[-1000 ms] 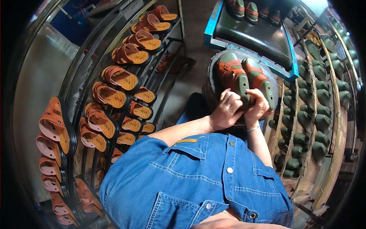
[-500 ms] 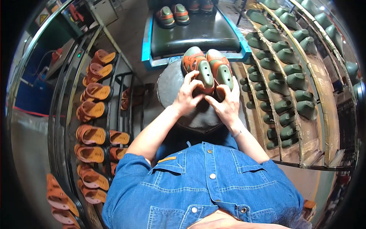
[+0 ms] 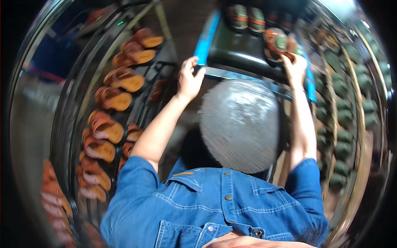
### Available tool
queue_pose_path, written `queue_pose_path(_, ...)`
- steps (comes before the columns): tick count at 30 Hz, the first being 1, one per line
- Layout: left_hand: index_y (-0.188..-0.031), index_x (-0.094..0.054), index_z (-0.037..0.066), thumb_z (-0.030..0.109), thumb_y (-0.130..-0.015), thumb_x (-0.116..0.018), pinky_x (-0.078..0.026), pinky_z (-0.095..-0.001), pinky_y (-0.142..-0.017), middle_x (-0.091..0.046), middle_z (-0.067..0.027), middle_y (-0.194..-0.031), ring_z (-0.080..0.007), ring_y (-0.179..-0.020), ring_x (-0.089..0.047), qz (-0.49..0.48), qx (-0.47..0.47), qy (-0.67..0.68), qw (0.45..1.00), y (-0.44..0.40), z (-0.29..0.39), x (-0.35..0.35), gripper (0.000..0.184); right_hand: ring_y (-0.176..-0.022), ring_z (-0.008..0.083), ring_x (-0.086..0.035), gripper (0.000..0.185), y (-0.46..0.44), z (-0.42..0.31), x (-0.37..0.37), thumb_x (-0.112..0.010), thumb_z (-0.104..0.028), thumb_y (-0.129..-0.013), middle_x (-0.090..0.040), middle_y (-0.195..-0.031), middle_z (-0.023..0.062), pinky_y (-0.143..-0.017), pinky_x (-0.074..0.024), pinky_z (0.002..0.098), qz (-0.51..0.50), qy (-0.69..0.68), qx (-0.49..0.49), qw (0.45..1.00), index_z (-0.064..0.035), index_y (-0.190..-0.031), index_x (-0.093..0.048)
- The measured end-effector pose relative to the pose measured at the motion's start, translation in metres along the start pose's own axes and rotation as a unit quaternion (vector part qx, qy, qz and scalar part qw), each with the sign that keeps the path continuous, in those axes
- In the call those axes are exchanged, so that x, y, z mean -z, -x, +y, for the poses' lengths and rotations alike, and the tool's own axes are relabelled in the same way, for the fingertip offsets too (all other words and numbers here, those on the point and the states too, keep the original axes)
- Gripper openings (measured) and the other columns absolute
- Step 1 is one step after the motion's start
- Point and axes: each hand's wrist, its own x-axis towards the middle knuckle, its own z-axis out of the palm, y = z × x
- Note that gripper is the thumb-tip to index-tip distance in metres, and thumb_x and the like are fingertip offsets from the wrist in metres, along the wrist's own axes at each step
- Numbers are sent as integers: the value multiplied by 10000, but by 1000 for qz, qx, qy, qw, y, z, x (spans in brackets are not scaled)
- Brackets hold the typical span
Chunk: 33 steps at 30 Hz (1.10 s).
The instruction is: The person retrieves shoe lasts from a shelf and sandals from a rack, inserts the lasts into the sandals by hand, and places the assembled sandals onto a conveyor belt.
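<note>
My right hand (image 3: 295,69) is closed on the near end of a brown sandal (image 3: 276,43) with a green last inside, at the right side of the black conveyor belt (image 3: 235,51). A second sandal sits close against it, partly hidden by my fingers. My left hand (image 3: 190,82) is open, thumb and fingers apart, beside the near left corner of the conveyor's blue frame (image 3: 203,49); whether it touches the frame I cannot tell. Between my arms stands a round grey-topped stool (image 3: 242,124) with nothing on it.
Two more sandals on lasts (image 3: 248,20) rest farther up the belt. On the left, a rack holds several brown sandal uppers (image 3: 113,98). Shelves on the right carry several green shoe lasts (image 3: 343,103).
The pair of sandals has gone from the stool top to the right side of the belt, with my right hand. My left hand has let go and moved left. The view has shifted.
</note>
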Motion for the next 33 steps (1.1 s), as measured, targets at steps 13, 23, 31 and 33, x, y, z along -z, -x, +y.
queue_pose_path(13,-1302,-579,-141,609,-829,-732,-441,-433,-1104,-550,-308,-1415,-373,-1326,-553,217,377,-221,873,-216,-186,133,900,-1373,432,-483,200,300,-87,119,-674,-85,-879,-492,-1486,275,-1148,-368,489,-173,-76,-17,982,14,-1052,-683)
queue_pose_path(23,-1068,-681,-115,290,-939,-651,-585,-442,-876,-716,-263,-1116,-405,-987,-724,211,384,-333,835,-220,-268,168,426,-1297,438,-558,118,317,-89,108,-632,17,-825,-654,-1283,227,-1148,-350,547,-115,-65,17,991,-13,-925,-686)
queue_pose_path(31,-674,-637,106,152,-818,-612,-522,-497,-623,-659,-135,-652,-346,-610,-657,139,-248,-433,856,-36,-138,107,154,-1247,398,-604,177,323,-80,106,-688,-4,-820,-677,-1235,221,-1124,-403,514,-67,-104,38,992,-12,-996,-701)
queue_pose_path(33,-736,-631,137,111,-780,-624,-515,-486,-629,-658,-106,-703,-310,-650,-657,5,-308,-497,811,18,-91,95,51,-1245,395,-603,277,324,-85,111,-737,-36,-813,-619,-1343,240,-1075,-467,452,-60,-113,-9,992,-18,-1086,-696)
